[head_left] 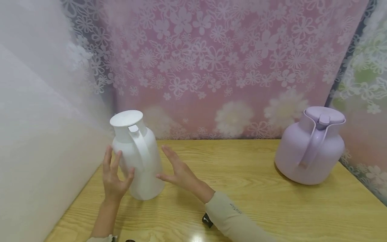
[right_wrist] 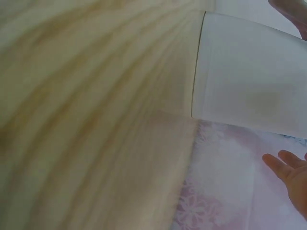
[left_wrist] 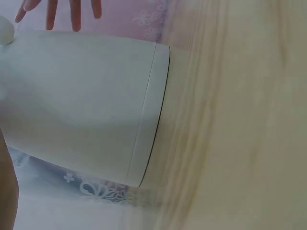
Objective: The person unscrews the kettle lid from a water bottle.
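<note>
A white vacuum jug (head_left: 145, 181) with a round lid stands upright on the table, its handle (head_left: 141, 148) facing me. My left hand (head_left: 115, 183) is at its left side, fingers spread and pointing up, with the thumb in front of the body. To the right of the jug, my right hand (head_left: 182, 173) is held with fingers extended and thumb apart. Whether either hand touches the jug cannot be told. The jug's lower body (left_wrist: 91, 105) fills much of the left wrist view, the right hand's fingers (left_wrist: 74, 14) beside it. In the right wrist view, the right hand (right_wrist: 293, 177) appears beside the jug (right_wrist: 249, 72).
A squat lilac jug (head_left: 311, 151) with its handle toward me stands on the wooden table (head_left: 229, 171) at the right. Flower-patterned curtain (head_left: 211, 67) hangs behind the table, and a pale wall (head_left: 45, 117) borders it on the left. A small black object (head_left: 207, 220) lies beside my right sleeve.
</note>
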Tool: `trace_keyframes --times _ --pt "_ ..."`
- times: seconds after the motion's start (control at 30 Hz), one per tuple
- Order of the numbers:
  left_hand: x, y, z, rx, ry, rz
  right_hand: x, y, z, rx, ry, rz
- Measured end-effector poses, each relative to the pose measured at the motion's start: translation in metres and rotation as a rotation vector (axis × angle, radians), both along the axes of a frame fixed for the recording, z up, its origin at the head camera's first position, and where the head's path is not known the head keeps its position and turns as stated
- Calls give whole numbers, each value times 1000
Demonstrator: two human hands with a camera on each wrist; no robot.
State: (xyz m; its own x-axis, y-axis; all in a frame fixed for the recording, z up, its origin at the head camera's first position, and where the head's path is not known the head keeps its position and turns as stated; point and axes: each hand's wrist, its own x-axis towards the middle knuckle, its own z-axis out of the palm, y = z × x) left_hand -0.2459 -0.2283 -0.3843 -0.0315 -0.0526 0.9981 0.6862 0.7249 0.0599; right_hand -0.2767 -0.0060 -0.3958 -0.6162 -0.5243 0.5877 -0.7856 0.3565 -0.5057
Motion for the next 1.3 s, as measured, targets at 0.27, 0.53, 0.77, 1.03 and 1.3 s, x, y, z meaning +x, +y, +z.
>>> trace_keyframes --times 0.27,0.53,0.77,1.03,1.3 --pt "-9 -3 -19 -23 -100 -57 -4 -14 -3 -85 -7 54" --pt "-19 -12 -42 -18 -226 15 -7 -24 -3 -122 -25 48" --pt "-19 -8 -45 15 -247 82 -6 -29 -1 -141 -17 61" --pt "-22 -2 -46 67 -182 53 -2 -27 0 -159 -55 64" --pt "-23 4 -45 93 -118 4 0 -23 -2 -189 -41 76"
